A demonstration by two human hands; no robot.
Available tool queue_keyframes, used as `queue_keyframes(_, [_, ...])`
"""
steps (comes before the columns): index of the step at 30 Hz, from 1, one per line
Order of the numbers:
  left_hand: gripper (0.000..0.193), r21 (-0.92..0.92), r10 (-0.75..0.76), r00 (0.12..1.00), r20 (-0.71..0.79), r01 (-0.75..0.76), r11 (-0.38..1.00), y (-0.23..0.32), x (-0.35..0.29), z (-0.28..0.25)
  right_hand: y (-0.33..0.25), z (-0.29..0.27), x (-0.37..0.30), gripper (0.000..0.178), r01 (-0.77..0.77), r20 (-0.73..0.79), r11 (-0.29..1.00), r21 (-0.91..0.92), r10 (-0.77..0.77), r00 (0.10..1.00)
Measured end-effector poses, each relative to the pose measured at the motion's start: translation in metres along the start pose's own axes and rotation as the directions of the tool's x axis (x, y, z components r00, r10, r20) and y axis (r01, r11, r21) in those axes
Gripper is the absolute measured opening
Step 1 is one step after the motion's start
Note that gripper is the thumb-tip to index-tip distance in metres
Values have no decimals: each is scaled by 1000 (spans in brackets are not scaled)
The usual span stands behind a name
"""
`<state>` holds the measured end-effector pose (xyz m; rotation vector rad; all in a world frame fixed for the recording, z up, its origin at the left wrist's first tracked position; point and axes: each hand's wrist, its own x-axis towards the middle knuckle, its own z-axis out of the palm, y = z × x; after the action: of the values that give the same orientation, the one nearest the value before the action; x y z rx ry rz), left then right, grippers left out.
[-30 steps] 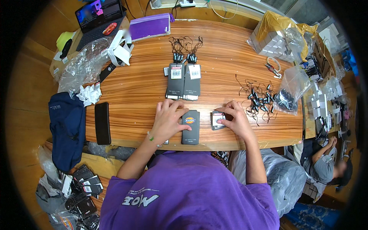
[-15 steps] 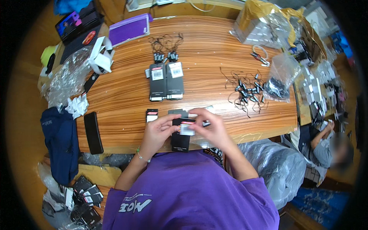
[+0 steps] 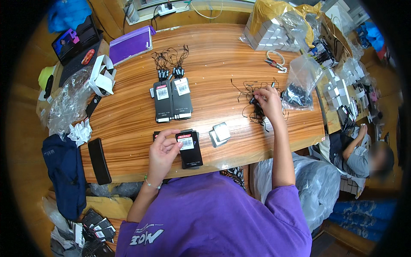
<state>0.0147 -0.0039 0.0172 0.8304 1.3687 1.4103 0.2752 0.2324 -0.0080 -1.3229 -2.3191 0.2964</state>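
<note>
At the table's near edge lies a black hang tag [image 3: 191,156] with a red-and-white barcode label, on a small stack of tags. My left hand [image 3: 162,150] is beside its left edge, fingers curved and apart, thumb tip close to the label. Further right, my right hand [image 3: 268,103] reaches into a tangle of black tag strings [image 3: 258,115] with small clasps. Its fingertips are pinched together among them; the exact piece between them is mostly hidden. Small pale label sheets [image 3: 221,133] lie between the hands. Two stacks of dark hang tags [image 3: 183,100] with strings stand farther back.
A clear bag [image 3: 303,81] holding black strings stands right of the tangle, with red-handled snips [image 3: 275,64] behind. A black phone [image 3: 99,160] lies at the left edge. Wrapped white boxes [image 3: 274,34] occupy the far right. Another person [image 3: 357,152] sits at right.
My right hand has left the black tag and moved right to the string tangle. The tag now lies on the stack, my left hand slightly away from it. The whole view has shifted a little.
</note>
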Motion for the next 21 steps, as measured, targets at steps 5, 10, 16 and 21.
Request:
queue_keyframes(5, [32, 9, -32, 999, 14, 32, 999, -3, -1, -1, 4, 0, 10, 16, 70, 213, 995, -67, -55, 975])
queue_keyframes(10, [31, 37, -54, 998, 30, 53, 998, -3, -2, -4, 8, -7, 9, 15, 18, 232, 993, 115, -44, 972])
queue_keyframes(16, [30, 19, -48, 997, 64, 47, 999, 2, -1, -2, -6, -36, 7, 12, -165, 181, 928, 334, 109, 978])
queue_keyframes(21, [27, 51, -56, 993, 106, 50, 997, -1, 0, 0, -28, -56, 6, 21, -106, 247, 984, 141, 69, 967])
